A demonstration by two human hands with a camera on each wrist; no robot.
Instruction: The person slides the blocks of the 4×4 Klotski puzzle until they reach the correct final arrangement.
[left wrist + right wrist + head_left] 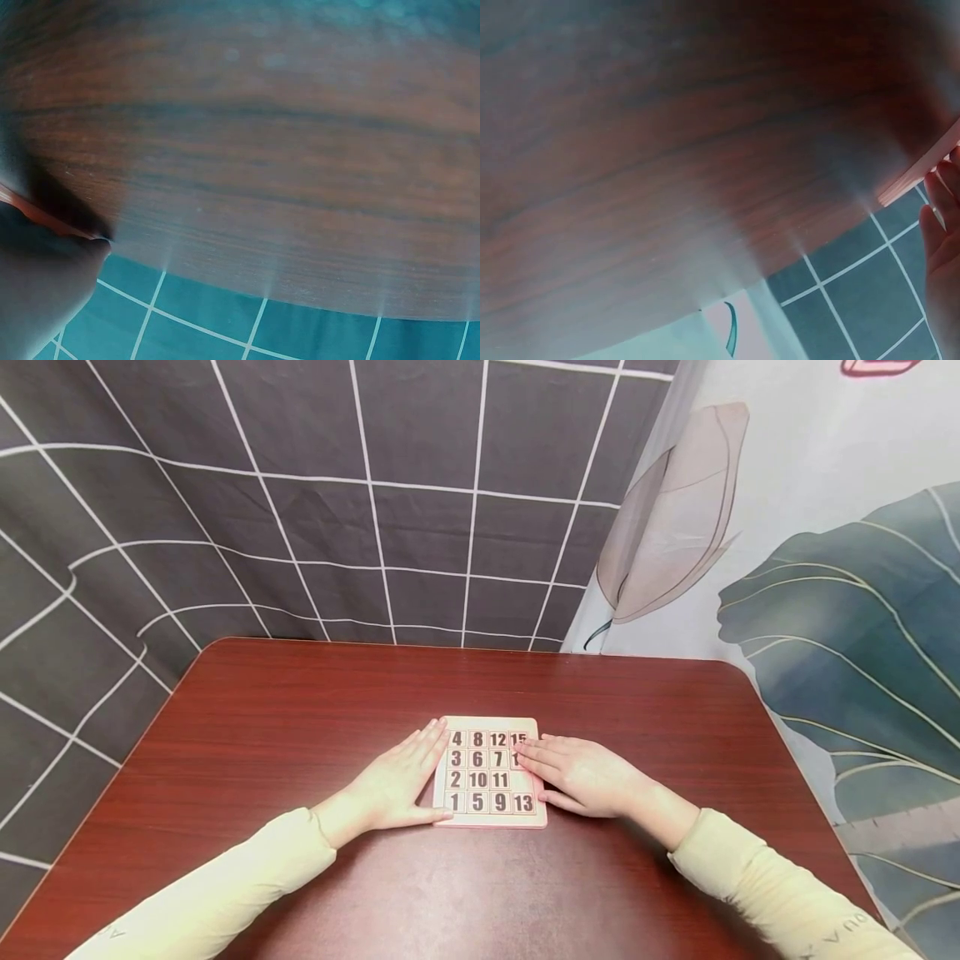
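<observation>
A square number slide puzzle (489, 770) lies flat on the table, its pale tiles printed with dark numerals. My left hand (397, 785) rests along its left side, fingers straight on the upper left edge and thumb at the lower left corner by the 1. From the right, my right hand (588, 774) lays its extended fingertips over the right-hand column, partly covering the 15 and the tile below it. A gap without a tile shows right of the 11. Both wrist views catch only part of each hand beside the puzzle's thin edge (922, 166).
The reddish-brown wooden table (315, 693) has rounded far corners. Behind it and to the left hangs a dark grey curtain (420, 527) with a white grid. A pale leaf-patterned curtain (825, 610) hangs along the right side.
</observation>
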